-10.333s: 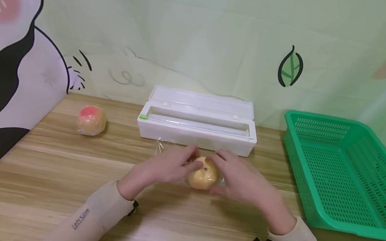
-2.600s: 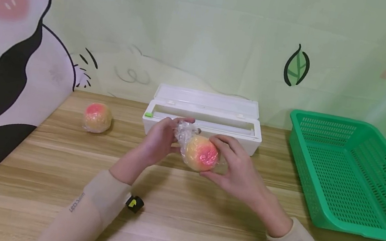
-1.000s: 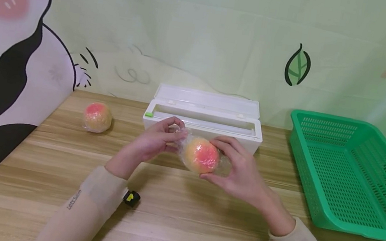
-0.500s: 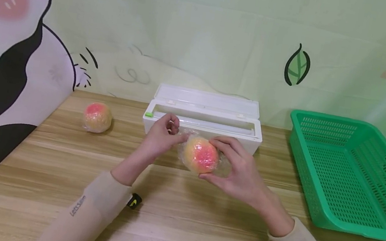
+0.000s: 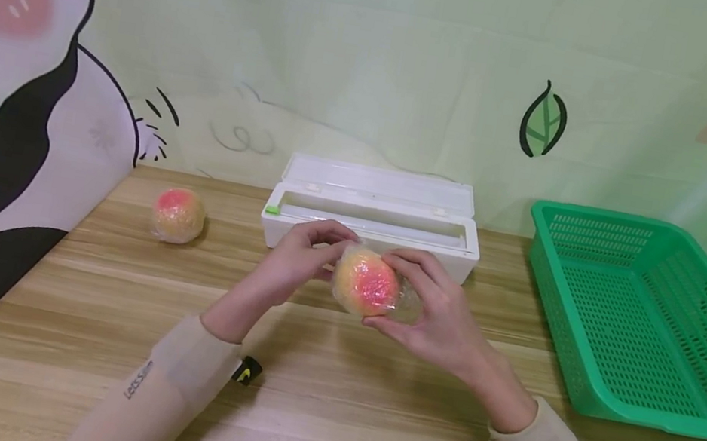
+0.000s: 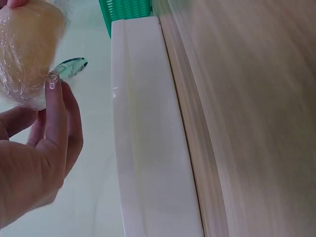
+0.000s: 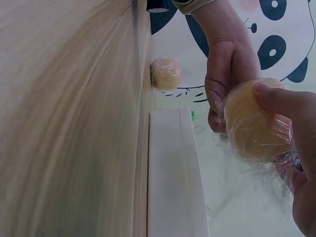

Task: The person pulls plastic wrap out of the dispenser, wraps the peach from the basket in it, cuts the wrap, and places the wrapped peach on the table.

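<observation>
In the head view a yellow peach [image 5: 366,283] with a pink blush, wrapped in clear cling film, is held above the table. My right hand [image 5: 442,314] grips it between thumb and fingers from the right. From the left, my left hand [image 5: 300,258] pinches the cling film [image 6: 39,101] at the peach's side, its fingertips right at the fruit. Loose film [image 7: 271,182] trails by the right palm in the right wrist view. Behind the hands stands a white cling film dispenser [image 5: 367,242], its lid raised and a film roll inside.
A second wrapped peach [image 5: 179,216] sits on the wooden table [image 5: 69,330] at the back left. To the right stands a green perforated basket [image 5: 581,346]. A printed cloth backdrop [image 5: 377,64] hangs behind the table.
Ten seconds ago the peach was low on the table between both hands; now it is raised, pink side showing. The film bunched at its left now lies closer, and the left hand has moved in.
</observation>
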Motion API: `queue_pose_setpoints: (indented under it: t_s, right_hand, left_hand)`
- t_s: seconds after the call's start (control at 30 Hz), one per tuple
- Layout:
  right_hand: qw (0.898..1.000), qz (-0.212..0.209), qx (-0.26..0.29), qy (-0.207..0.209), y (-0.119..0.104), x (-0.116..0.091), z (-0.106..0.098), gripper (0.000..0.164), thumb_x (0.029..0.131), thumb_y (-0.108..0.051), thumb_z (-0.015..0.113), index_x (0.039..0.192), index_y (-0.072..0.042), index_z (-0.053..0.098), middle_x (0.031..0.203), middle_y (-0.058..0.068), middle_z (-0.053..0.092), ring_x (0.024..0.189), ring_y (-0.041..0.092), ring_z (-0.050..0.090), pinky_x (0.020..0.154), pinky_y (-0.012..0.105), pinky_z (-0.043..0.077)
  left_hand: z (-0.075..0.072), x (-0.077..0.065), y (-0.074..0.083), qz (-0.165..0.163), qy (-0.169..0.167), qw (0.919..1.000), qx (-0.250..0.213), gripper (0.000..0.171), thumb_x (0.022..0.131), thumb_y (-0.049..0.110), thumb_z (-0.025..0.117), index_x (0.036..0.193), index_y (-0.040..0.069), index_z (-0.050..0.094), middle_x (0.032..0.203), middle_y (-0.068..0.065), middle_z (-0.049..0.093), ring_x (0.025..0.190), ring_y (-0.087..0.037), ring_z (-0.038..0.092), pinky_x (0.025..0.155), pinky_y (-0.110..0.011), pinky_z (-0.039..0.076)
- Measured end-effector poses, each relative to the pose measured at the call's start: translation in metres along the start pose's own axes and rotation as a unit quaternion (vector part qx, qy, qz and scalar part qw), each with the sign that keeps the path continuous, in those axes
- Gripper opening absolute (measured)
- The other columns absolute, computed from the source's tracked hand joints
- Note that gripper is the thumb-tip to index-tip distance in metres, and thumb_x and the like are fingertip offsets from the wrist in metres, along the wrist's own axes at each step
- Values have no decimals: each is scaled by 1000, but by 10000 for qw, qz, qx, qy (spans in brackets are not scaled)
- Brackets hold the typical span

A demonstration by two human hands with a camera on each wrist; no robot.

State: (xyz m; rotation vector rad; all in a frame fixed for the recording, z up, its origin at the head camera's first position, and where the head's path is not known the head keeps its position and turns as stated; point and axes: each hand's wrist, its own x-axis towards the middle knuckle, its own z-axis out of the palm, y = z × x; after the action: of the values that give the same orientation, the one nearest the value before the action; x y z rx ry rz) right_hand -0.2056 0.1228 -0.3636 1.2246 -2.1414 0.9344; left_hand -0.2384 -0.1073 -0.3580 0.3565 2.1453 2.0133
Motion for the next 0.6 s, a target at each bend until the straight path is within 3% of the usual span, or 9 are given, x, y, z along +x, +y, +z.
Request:
queue_pose_setpoints:
  t_s: [0.2, 0.37, 0.47, 0.6]
  right_hand:
    - [9999, 47, -101, 1, 3, 0, 0, 78, 63, -21, 95, 126, 3, 58, 127, 9, 52, 117, 24, 52, 97, 28, 42]
    - [9998, 92, -123, -94, 7, -1, 1, 78, 64, -21, 94, 128, 4, 57, 129, 10, 52, 118, 25, 52, 98, 28, 41]
    - [9998, 94, -67, -183, 8, -2, 1, 78, 65, -20, 94, 130, 4, 56, 130, 10, 51, 119, 25, 51, 99, 28, 41]
    - [9994, 99, -113, -299, 9, -1, -1, 81, 66, -21, 93, 132, 5, 53, 133, 11, 49, 122, 26, 48, 100, 29, 39]
  left_hand:
    - [-1, -4, 5, -33, -723, 9971, 233, 33, 105, 25, 48, 129, 3, 57, 121, -9, 57, 105, -24, 60, 85, -36, 51]
    - [0, -10, 10, 44, -1226, 9859, 1135, 51, 92, 32, 70, 133, 8, 52, 118, -5, 58, 108, -25, 58, 86, -35, 50]
    - [3, -11, 12, -81, -1271, 9836, 1279, 62, 83, 30, 80, 133, 7, 50, 115, -6, 59, 106, -26, 57, 84, -40, 49]
    - [6, -12, 12, -270, -1060, 9855, 1300, 64, 83, 36, 79, 132, 7, 49, 115, -5, 59, 106, -24, 56, 86, -40, 48]
